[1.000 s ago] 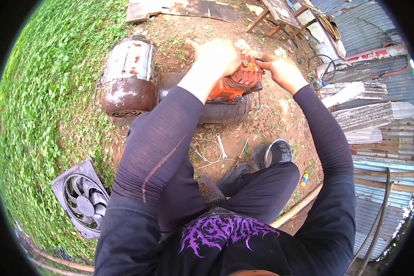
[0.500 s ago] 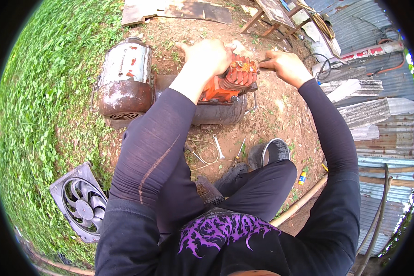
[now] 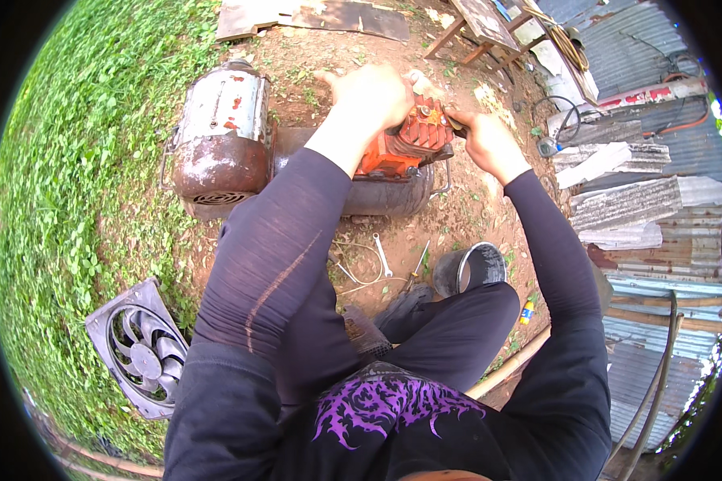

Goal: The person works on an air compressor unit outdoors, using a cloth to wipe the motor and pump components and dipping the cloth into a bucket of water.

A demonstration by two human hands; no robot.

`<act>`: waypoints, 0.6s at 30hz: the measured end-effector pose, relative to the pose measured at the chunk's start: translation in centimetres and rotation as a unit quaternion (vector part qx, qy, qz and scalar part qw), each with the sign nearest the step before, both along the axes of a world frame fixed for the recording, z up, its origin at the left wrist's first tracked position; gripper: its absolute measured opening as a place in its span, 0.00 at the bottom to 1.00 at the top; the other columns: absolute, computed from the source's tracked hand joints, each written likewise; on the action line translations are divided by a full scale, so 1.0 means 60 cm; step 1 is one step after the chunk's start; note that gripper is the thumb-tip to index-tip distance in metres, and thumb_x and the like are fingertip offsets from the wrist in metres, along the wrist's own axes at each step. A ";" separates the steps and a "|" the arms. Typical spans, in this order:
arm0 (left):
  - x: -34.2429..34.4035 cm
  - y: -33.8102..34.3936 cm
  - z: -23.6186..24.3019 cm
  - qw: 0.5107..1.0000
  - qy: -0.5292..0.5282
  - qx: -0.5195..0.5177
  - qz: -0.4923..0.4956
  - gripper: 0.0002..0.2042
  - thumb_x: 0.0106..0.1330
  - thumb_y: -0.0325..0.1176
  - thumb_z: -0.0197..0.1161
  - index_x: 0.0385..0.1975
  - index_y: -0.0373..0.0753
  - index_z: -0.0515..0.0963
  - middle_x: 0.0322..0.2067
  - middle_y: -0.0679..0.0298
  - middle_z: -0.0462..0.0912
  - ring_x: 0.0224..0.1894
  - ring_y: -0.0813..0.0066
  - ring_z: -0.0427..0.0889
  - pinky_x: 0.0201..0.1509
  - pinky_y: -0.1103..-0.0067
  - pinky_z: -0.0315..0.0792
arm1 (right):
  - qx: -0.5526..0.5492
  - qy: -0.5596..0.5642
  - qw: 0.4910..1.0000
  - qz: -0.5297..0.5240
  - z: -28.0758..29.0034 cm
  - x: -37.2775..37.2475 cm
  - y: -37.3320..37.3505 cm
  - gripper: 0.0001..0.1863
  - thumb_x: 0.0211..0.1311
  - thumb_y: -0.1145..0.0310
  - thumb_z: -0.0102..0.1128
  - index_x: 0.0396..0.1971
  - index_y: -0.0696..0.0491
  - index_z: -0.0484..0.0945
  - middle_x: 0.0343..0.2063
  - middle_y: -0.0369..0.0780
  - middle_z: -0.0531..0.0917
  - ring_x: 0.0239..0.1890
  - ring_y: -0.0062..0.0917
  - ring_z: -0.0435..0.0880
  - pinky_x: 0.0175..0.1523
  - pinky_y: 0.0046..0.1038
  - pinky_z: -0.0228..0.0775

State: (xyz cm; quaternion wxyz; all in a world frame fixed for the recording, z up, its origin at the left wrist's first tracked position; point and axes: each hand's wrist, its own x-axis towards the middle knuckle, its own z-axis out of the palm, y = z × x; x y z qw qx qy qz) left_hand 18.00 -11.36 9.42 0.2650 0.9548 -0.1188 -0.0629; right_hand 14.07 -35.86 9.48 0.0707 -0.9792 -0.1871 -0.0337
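Orange engine block (image 3: pixel 413 140) sits atop a dark tank (image 3: pixel 385 188) on bare red earth, right of a rusty grey motor (image 3: pixel 221 136). Left hand (image 3: pixel 373 96) is clamped over its top; right hand (image 3: pixel 485 140) closes around a thin tool at its side. A grey fan shroud (image 3: pixel 140 349) lies in the grass at far left, a small yellow-and-blue package (image 3: pixel 525 311) toward the right.

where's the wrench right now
In the head view the wrench lies on the bare dirt just below the tank, between the person's arms, left of the small bucket.
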 end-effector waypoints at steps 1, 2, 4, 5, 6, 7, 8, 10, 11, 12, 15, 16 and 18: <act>0.004 0.001 0.000 1.000 -0.001 0.001 0.010 0.25 0.76 0.52 0.47 0.53 0.38 0.82 0.54 0.48 0.85 0.61 0.48 0.81 0.68 0.26 0.50 | 0.000 0.017 1.000 -0.014 0.005 0.002 -0.009 0.21 0.60 0.74 0.55 0.54 0.54 0.84 0.41 0.55 0.86 0.46 0.47 0.88 0.54 0.42 0.79; 0.007 0.002 0.000 1.000 -0.003 0.002 0.020 0.25 0.76 0.51 0.47 0.53 0.38 0.82 0.54 0.48 0.85 0.61 0.48 0.81 0.68 0.26 0.49 | 0.012 0.014 0.999 -0.032 0.009 0.012 -0.014 0.20 0.61 0.74 0.55 0.53 0.55 0.85 0.41 0.55 0.86 0.46 0.47 0.88 0.54 0.42 0.79; 0.011 0.011 0.002 1.000 0.010 -0.003 0.017 0.25 0.76 0.50 0.47 0.54 0.37 0.82 0.54 0.48 0.85 0.61 0.48 0.81 0.68 0.27 0.49 | 0.041 0.007 0.997 -0.070 0.028 0.039 0.015 0.19 0.62 0.73 0.56 0.51 0.55 0.86 0.41 0.55 0.87 0.46 0.47 0.88 0.54 0.42 0.79; 0.011 0.012 0.004 1.000 0.017 -0.006 0.015 0.24 0.76 0.49 0.46 0.54 0.37 0.82 0.54 0.48 0.84 0.61 0.48 0.81 0.68 0.27 0.48 | 0.053 -0.056 0.997 -0.021 0.021 0.057 0.016 0.16 0.64 0.72 0.56 0.48 0.55 0.87 0.40 0.54 0.87 0.46 0.47 0.88 0.53 0.41 0.79; 0.011 0.012 0.003 1.000 0.021 0.000 0.013 0.24 0.76 0.49 0.46 0.54 0.37 0.82 0.55 0.48 0.84 0.61 0.47 0.81 0.69 0.27 0.48 | 0.023 -0.012 0.999 -0.022 0.014 0.068 0.020 0.17 0.63 0.71 0.56 0.50 0.55 0.86 0.41 0.54 0.87 0.47 0.47 0.88 0.53 0.41 0.78; 0.010 0.009 0.002 1.000 0.025 0.007 0.011 0.24 0.75 0.48 0.46 0.54 0.37 0.82 0.55 0.48 0.84 0.61 0.47 0.81 0.69 0.27 0.48 | -0.008 0.033 0.999 -0.021 0.009 0.077 0.024 0.18 0.63 0.71 0.57 0.52 0.55 0.85 0.42 0.54 0.87 0.47 0.47 0.87 0.53 0.40 0.78; 0.010 0.007 0.001 0.999 0.030 0.013 0.010 0.24 0.75 0.47 0.46 0.55 0.37 0.81 0.55 0.48 0.84 0.61 0.47 0.81 0.69 0.26 0.47 | -0.038 0.077 0.996 -0.020 0.003 0.081 0.028 0.20 0.63 0.71 0.58 0.54 0.55 0.84 0.43 0.54 0.87 0.48 0.46 0.87 0.54 0.39 0.78; 0.003 0.012 0.008 0.999 0.040 0.012 0.000 0.24 0.74 0.46 0.47 0.55 0.36 0.81 0.55 0.47 0.84 0.61 0.46 0.81 0.69 0.26 0.47 | -0.119 0.055 0.991 0.013 0.001 0.079 0.032 0.21 0.61 0.70 0.58 0.54 0.50 0.85 0.43 0.50 0.88 0.45 0.45 0.88 0.51 0.41 0.79; 0.001 0.015 0.011 0.999 0.045 0.011 -0.004 0.23 0.74 0.46 0.47 0.55 0.36 0.81 0.55 0.47 0.84 0.61 0.46 0.81 0.69 0.26 0.47 | -0.149 0.037 0.987 0.044 0.009 0.073 0.027 0.20 0.61 0.70 0.58 0.54 0.49 0.85 0.42 0.48 0.88 0.44 0.45 0.88 0.50 0.41 0.79; 0.002 0.016 0.010 0.999 0.046 0.012 0.000 0.23 0.73 0.45 0.47 0.55 0.36 0.81 0.55 0.47 0.84 0.61 0.46 0.81 0.69 0.26 0.47 | -0.177 0.016 0.981 0.075 0.016 0.069 0.022 0.20 0.62 0.70 0.58 0.53 0.47 0.86 0.42 0.47 0.88 0.42 0.44 0.88 0.49 0.41 0.79; 0.007 0.022 0.008 0.999 0.046 0.014 0.007 0.23 0.73 0.45 0.47 0.55 0.38 0.82 0.55 0.48 0.84 0.61 0.47 0.81 0.69 0.26 0.47 | -0.318 -0.012 0.942 0.108 0.029 0.067 0.031 0.17 0.66 0.67 0.54 0.49 0.42 0.88 0.39 0.39 0.87 0.40 0.36 0.89 0.46 0.39 0.81; 0.007 0.023 0.007 0.999 0.044 0.014 0.007 0.23 0.73 0.45 0.47 0.55 0.39 0.82 0.55 0.48 0.84 0.61 0.47 0.81 0.69 0.26 0.47 | -0.364 -0.004 0.925 0.107 0.037 0.066 0.036 0.17 0.67 0.67 0.53 0.48 0.40 0.89 0.39 0.38 0.87 0.40 0.35 0.89 0.46 0.39 0.81; 0.010 0.021 0.006 0.999 0.041 0.011 0.008 0.22 0.73 0.46 0.47 0.55 0.40 0.82 0.55 0.49 0.84 0.61 0.47 0.81 0.69 0.26 0.47 | -0.340 -0.028 0.932 0.125 0.039 0.074 0.030 0.16 0.66 0.66 0.54 0.46 0.36 0.89 0.37 0.36 0.86 0.41 0.33 0.89 0.46 0.37 0.81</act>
